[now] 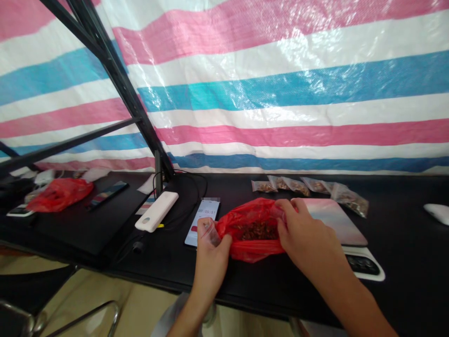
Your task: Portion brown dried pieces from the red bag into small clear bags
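Observation:
A red plastic bag [249, 243] lies open on the black table [403, 243], with brown dried bits showing inside. My left hand [209, 250] is closed at the bag's left edge and pinches a small clear packet [212, 235]. My right hand [301, 234] rests on the bag's right side, fingers curled over its rim. A row of several small filled clear packets [308, 187] lies behind the bag, toward the striped tarp.
A phone showing a timer [203, 216] lies left of the bag, beside a white power bank [156, 210] with cables. A pink tablet [333, 220] and a phone [363, 264] sit at the right. Another red bag [59, 194] and a phone [107, 194] lie far left. Black shelf struts [115, 75] rise behind.

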Tool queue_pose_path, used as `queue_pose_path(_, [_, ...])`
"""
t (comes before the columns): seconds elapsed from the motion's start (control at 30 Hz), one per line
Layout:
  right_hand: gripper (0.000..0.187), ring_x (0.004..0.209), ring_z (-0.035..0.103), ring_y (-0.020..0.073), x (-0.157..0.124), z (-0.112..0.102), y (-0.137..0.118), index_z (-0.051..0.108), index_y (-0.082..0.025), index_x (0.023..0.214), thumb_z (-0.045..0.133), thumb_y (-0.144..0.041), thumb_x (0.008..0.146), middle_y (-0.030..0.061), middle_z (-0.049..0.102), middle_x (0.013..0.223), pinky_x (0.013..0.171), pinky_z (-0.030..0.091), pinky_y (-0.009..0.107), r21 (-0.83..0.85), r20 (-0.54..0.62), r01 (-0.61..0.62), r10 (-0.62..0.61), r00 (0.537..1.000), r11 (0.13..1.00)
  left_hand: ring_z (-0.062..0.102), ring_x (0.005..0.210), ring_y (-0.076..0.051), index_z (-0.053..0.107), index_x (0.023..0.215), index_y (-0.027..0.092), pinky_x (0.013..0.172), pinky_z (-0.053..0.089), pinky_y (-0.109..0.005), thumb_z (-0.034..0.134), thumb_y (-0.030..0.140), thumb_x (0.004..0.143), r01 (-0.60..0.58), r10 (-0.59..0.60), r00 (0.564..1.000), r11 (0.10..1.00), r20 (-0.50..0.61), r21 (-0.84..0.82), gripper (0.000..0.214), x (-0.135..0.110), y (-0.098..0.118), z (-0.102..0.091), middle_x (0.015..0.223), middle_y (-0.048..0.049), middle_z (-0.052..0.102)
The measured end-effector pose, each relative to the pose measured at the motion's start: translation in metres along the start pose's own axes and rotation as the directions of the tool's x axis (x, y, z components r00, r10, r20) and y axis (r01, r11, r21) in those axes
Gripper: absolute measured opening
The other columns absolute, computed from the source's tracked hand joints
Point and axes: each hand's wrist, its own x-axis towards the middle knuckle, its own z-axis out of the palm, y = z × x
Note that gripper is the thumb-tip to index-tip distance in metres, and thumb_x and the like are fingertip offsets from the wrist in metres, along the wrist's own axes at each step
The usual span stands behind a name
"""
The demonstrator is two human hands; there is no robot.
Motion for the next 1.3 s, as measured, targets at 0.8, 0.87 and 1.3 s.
queue_pose_path(0.8, [0.048,0.103,0.073,0.0319,-0.001,0.016,-0.002,0.058,-0.012,0.127,0.049,0.001,0.082,0.0187,0.066,0.127,0.075,0.049,0.037,0.126,0.310,0.174,-0.206,0.928,0.977,0.063,0.077,-0.015,0.048,0.097,0.023,0.076,0.052,-0.028,0.078,0.028,0.073,0.123,-0.088,0.972,0.980,0.217,-0.154,0.039,-0.001,-0.006,0.020,0.087,0.0030,0.063])
queue_pose_path(0.87, [0.044,0.106,0.071,0.0317,0.001,0.016,-0.002,0.059,-0.012,0.125,0.050,0.000,0.084,0.0168,0.066,0.125,0.077,0.050,0.037,0.132,0.272,0.191,-0.221,0.936,0.973,0.062,0.076,-0.014,0.049,0.096,0.023,0.075,0.051,-0.027,0.077,0.021,0.069,0.149,-0.105,0.968,0.972,0.230,-0.182,0.039,-0.002,-0.007,0.025,0.086,0.0035,0.063])
queue_pose_path(1.3, [0.044,0.120,0.055,0.0297,0.022,0.034,0.000,0.067,-0.019,0.111,0.055,0.003,0.074,0.0103,0.065,0.128,0.098,0.043,0.041,0.163,-0.047,0.293,-0.289,0.956,0.942,0.069,0.086,-0.019,0.063,0.094,0.019,0.085,0.051,-0.030,0.073,0.017,0.066,0.265,-0.238,0.964,0.861,0.118,-0.434,0.030,0.009,-0.003,0.025,0.089,0.0005,0.071])
